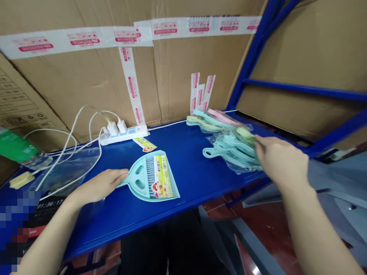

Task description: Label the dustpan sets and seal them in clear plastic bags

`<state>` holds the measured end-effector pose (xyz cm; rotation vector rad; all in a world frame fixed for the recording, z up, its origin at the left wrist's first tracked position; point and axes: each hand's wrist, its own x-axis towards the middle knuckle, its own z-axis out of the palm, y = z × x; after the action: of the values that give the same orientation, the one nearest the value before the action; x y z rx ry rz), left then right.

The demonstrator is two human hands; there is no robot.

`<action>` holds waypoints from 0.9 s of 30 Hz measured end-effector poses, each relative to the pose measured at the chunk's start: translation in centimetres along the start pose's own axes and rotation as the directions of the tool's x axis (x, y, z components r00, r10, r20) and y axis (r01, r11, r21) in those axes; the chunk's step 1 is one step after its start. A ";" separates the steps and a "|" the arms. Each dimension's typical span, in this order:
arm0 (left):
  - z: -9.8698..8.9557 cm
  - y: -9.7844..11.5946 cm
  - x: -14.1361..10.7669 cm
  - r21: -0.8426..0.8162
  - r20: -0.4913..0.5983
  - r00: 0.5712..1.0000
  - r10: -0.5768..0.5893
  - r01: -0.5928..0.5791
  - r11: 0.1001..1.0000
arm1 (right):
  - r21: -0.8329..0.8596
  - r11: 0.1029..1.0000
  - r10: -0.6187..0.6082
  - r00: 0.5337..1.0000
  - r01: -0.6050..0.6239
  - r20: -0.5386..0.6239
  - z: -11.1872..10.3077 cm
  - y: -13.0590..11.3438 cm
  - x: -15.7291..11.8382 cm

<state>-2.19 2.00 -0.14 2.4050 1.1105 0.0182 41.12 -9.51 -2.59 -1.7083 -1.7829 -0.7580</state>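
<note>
At lower centre of the frame, the left hand loosely closes on the handle of a pale blue dustpan-and-brush set lying flat on the blue desk. At right, the right hand, fingers curled, grips a bagged pile of pastel dustpans.

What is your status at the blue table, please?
Left hand on dustpan handle. Right hand on bagged pile. Label and power strip lie behind dustpan.
</note>
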 end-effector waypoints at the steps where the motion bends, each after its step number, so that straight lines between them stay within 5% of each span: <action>1: -0.1 0.2 0.0 -0.013 0.000 1.000 0.003 -0.003 1.000 | -0.040 0.999 0.027 1.000 -0.027 0.004 0.0 -0.2 -0.2; 4: -0.2 0.4 0.1 -0.029 0.008 1.000 0.007 -0.007 1.000 | -0.152 0.985 0.076 0.997 -0.077 -0.010 -0.1 -1.6 -0.3; 10: -0.1 0.2 0.3 -0.015 -0.007 1.000 0.003 -0.003 1.000 | -0.147 0.988 -0.052 0.997 0.043 -0.055 0.4 -3.6 -1.0; 19: -0.2 0.6 0.1 0.039 -0.008 1.000 -0.006 0.006 0.999 | 0.094 0.995 0.034 0.997 -0.028 -0.065 -0.5 -3.0 -0.8; 27: 0.2 0.0 -0.1 0.071 -0.011 1.000 -0.018 0.019 0.997 | -0.073 0.995 0.065 0.998 -0.064 0.016 -0.4 -2.8 2.1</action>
<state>-2.24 1.86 -0.29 2.4601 1.1565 -0.0150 38.25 -8.45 -0.82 -1.8163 -1.7228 -0.7896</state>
